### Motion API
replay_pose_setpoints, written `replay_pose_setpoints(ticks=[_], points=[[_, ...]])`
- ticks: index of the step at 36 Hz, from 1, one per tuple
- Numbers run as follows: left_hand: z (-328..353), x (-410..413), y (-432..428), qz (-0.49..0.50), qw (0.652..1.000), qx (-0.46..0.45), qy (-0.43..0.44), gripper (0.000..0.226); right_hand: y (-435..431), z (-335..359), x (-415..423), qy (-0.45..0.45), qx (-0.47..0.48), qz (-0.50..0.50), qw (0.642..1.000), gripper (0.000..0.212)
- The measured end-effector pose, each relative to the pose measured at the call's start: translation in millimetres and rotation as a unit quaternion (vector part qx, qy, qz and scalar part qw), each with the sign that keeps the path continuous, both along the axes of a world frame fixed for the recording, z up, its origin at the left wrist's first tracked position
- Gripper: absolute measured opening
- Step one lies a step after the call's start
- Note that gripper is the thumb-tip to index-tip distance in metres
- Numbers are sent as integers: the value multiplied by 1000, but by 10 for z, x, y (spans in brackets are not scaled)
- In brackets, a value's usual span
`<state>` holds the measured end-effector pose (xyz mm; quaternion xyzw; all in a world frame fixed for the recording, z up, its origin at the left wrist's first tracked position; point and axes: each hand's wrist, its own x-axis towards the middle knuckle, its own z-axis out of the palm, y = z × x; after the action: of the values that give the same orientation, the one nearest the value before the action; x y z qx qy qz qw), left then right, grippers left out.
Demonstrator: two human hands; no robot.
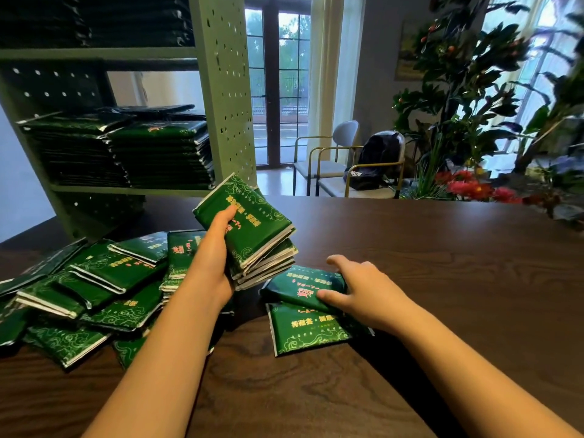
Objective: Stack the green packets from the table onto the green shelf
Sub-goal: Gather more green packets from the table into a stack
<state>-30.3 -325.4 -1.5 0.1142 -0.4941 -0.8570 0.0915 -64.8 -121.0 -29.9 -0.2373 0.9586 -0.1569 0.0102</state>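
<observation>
The fingers [228, 213] of my left hand [218, 251] clamped a bundle of packets [256, 226] above the desk [410, 263]. My right hand [360, 292] pinched a single packet [300, 281] lying there. I judged the job about midway: stacks [158, 153] sat on the green shelf [221, 74], and a loose heap [94, 279] was left to move.

Both forearms bare, extended forward. Left grip [218, 248] raised, thumb clamped over a stack of packets [259, 222]. Right grip [357, 289] low, fingers curled round one packet [300, 281].
</observation>
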Motion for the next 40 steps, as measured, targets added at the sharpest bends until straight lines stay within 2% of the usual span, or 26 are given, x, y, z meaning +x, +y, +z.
replay_pose_setpoints(ticks=[4,7,8,12,13,14,17,21,24,26,29,32,35,36,38,39,40], points=[[6,8,6,1,1000,-1,-2,30,35,50,-77,-16,-77,5,997,77],[4,9,10,3,1000,-3,-7,29,97,101,-114,0,-103,-34,994,74],[2,6,9,5,1000,-5,-9,29,129,123,-124,-2,-111,-45,993,65],[-3,-5,5,4,1000,-10,-13,29,240,202,-137,2,-161,-58,985,8],[0,-4,10,3,1000,-9,-14,30,257,211,-144,2,-184,-63,981,2],[3,-3,12,3,1000,-8,-16,30,265,212,-157,1,-215,-69,974,5],[-6,-12,19,2,1000,-15,-15,31,269,218,-190,-37,-355,-88,930,5],[-32,-17,35,-1,999,-47,-26,33,208,245,-165,-157,-550,-78,816,24],[-64,-31,51,27,994,-100,-37,52,178,267,-135,-204,-616,-44,760,46],[-78,-26,85,24,986,-157,-42,49,151,291,-97,-209,-633,-10,745,55],[-93,-6,166,-6,976,-217,-28,17,89,283,-21,-195,-616,40,762,62],[-94,13,249,-43,965,-257,-10,12,24,236,82,-153,-556,74,814,68],[-96,14,280,-52,960,-276,-12,33,-24,204,133,-89,-496,78,860,70],[-103,9,268,-46,960,-276,-21,51,-33,189,123,-75,-490,76,865,70],[-220,-85,198,-43,965,-254,-42,104,-60,172,105,-60,-484,80,869,71],[-287,-139,163,-50,968,-241,-41,118,-70,151,97,-53,-482,84,871,72],[-306,-145,146,-49,969,-240,-35,123,-82,131,94,-46,-474,88,875,73]])
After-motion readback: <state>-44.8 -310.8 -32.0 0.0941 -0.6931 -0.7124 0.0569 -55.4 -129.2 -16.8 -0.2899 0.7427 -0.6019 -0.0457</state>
